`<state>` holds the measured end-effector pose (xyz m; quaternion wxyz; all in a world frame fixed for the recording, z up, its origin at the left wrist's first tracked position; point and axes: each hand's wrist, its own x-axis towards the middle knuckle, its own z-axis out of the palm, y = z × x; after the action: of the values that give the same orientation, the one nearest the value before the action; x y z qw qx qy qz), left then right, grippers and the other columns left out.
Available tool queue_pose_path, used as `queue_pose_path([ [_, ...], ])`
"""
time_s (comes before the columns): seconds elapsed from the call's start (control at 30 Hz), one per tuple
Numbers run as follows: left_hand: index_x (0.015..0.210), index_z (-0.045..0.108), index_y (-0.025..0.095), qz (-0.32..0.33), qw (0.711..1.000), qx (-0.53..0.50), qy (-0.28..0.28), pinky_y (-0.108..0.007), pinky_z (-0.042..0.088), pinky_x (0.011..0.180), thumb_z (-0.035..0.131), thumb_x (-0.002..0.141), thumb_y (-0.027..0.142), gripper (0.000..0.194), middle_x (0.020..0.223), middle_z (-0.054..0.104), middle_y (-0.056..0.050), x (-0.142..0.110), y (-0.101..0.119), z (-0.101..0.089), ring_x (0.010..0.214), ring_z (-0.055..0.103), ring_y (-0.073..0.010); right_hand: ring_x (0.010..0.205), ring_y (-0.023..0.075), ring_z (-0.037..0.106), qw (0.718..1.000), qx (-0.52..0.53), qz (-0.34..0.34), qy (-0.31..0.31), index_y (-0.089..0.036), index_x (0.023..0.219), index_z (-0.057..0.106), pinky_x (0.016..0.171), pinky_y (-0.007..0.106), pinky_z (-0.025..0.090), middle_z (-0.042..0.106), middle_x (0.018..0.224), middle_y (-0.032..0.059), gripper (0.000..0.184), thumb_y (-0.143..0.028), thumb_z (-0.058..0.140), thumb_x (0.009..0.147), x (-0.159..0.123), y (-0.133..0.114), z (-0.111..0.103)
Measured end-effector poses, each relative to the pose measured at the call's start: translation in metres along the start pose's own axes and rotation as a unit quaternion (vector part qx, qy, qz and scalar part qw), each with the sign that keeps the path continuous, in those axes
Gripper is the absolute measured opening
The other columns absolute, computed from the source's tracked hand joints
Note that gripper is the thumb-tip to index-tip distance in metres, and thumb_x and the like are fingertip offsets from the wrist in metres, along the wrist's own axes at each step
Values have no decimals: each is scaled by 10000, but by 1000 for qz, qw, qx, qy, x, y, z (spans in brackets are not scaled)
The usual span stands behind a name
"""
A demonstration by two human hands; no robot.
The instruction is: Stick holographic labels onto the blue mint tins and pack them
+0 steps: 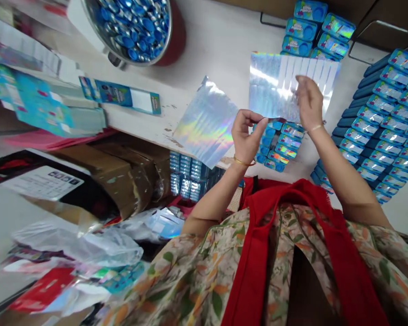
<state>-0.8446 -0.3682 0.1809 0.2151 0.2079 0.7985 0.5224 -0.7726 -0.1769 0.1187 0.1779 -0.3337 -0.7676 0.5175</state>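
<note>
- The left hand had its thumb and pointing finger pressed together, pinching the low edge of a shiny silver sticker sheet.
- The right hand was up by the sheet's other side, its fingers bent (too blurry to tell if they pinched anything).
- The sticker sheet was above the white desk, in front of some small blue packs, and it had white stripes on its right part.
- A second silver sheet was just left of the left hand, poking past the desk's edge.
- More blue packs stood in tall piles on the right.
- A metal tub full of little round blue and silver caps was at the far left.
- Near the tub was a flat blue carton.
</note>
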Motion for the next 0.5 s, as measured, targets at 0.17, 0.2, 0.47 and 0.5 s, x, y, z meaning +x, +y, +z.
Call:
queue_pose_path([
  [0.17,833,526,245,-134,981,-140,-21,-286,523,719,741,832,552,375,769,598,28,-56,-17,3,710,600,-115,580,125,573,956,165,210,-119,-217,909,684,575,295,467,638,742,11,757,-921,453,755,-129,-29,-16],
  [0.2,817,525,238,-152,975,-157,-28,-276,514,697,764,810,538,383,748,591,34,-67,-23,6,688,589,-108,571,122,560,948,173,237,-122,-219,850,667,563,289,459,634,710,3,701,-898,553,720,-151,-31,-17],
  [0.47,739,550,222,-168,978,-105,-66,-273,462,679,781,772,514,374,691,564,31,-117,-65,15,649,521,-117,536,107,473,935,148,311,-87,-229,701,646,541,274,426,579,574,-34,606,-832,675,653,-226,-9,-12],
  [0.5,744,561,224,-143,985,-74,-63,-283,471,717,764,789,518,360,720,576,19,-118,-70,14,689,534,-130,527,107,463,936,140,311,-88,-228,706,655,534,276,413,572,564,-35,597,-823,669,662,-228,-6,-10],
])
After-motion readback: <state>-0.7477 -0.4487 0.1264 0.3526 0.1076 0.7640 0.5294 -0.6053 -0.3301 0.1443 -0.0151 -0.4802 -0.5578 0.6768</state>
